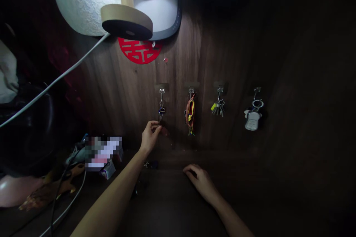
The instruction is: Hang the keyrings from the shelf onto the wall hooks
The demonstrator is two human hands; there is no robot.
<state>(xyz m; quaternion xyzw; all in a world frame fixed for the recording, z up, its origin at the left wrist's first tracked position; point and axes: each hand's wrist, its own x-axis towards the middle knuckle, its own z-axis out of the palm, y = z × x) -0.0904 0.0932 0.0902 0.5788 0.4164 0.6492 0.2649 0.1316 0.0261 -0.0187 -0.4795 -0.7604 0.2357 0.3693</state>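
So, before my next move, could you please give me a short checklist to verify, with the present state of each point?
1. Left hand on the clip: ok, its fingers pinch the lower end.
2. Clip on the leftmost hook: ok, it appears to hang there.
3. Right hand free: ok, no item shows in it.
4. Braid, keys and grey fob hanging: ok, each on its own hook.
5. Good light on the surface: not ok, it is dark.
6. Dark item below the left hand identified: cannot tell, too dim.
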